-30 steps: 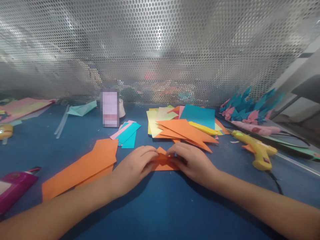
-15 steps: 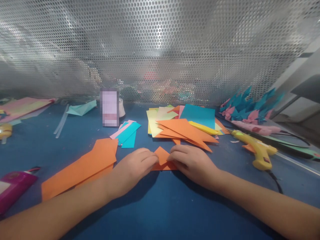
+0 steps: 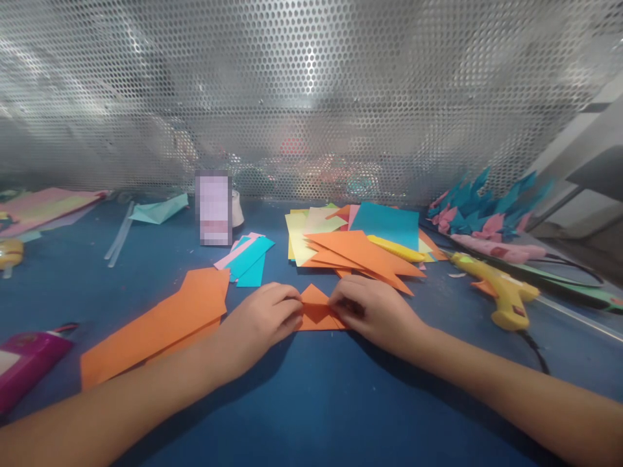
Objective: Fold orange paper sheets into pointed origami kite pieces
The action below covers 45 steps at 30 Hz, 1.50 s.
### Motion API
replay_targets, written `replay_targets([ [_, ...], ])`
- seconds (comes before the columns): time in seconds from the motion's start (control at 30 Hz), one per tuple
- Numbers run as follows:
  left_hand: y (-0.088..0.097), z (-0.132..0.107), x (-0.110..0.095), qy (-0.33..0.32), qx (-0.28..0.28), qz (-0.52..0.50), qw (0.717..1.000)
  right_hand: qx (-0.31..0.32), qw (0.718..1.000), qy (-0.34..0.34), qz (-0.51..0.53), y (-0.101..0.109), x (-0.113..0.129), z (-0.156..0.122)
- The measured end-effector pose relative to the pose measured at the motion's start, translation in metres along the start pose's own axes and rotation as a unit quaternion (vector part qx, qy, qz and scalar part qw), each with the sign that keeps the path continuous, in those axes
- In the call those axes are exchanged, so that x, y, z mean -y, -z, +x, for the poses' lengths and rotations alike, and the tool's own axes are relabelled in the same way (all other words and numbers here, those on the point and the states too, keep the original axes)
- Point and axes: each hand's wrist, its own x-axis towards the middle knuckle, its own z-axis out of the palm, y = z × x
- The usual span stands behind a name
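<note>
A small folded orange paper piece (image 3: 316, 310) lies on the blue table (image 3: 311, 402) between my two hands. My left hand (image 3: 260, 324) presses on its left side with curled fingers. My right hand (image 3: 377, 312) pinches its right edge, fingers bent and closed on the paper. The paper's pointed top shows between the fingertips; its lower corners are hidden under the fingers.
Larger orange sheets (image 3: 156, 327) lie to the left, and cyan and pink strips (image 3: 248, 258) sit behind them. A pile of coloured paper (image 3: 357, 246) is just beyond my hands. A yellow glue gun (image 3: 501, 292) with its cord lies right, a magenta object (image 3: 26, 363) far left. A perforated metal wall (image 3: 311, 97) closes the back.
My hands shifted slightly on the orange piece: the right fingers moved in over its right edge and the left fingers pressed down, flattening the fold.
</note>
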Motion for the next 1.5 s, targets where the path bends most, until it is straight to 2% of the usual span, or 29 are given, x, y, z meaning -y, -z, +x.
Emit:
replay_targets([
  [0.1,0.000,0.001,0.001,0.002,-0.003,-0.001,1.000,0.003,1.000,0.016,-0.003,0.000,-0.001,0.000],
  [0.3,0.003,0.003,0.002,-0.033,0.016,0.005,0.999,0.037,0.994,0.090,-0.041,-0.001,-0.005,-0.002],
  [0.6,0.008,0.002,-0.003,-0.061,0.016,0.043,0.997,0.030,0.989,0.125,-0.074,-0.001,-0.006,-0.004],
  [0.73,0.009,0.000,-0.003,-0.068,0.026,0.056,0.996,0.020,0.992,0.110,-0.062,-0.001,-0.008,-0.003],
  [0.93,0.002,0.001,-0.001,-0.049,-0.018,0.056,0.997,-0.016,0.998,0.057,-0.022,-0.006,-0.011,0.000],
  [1.13,0.001,0.003,0.001,-0.038,-0.003,0.017,0.999,-0.024,0.997,0.030,-0.073,-0.008,-0.006,-0.001],
  [1.5,0.002,0.004,-0.004,-0.032,0.011,-0.012,0.999,-0.031,0.993,0.021,-0.115,-0.009,-0.004,0.004],
])
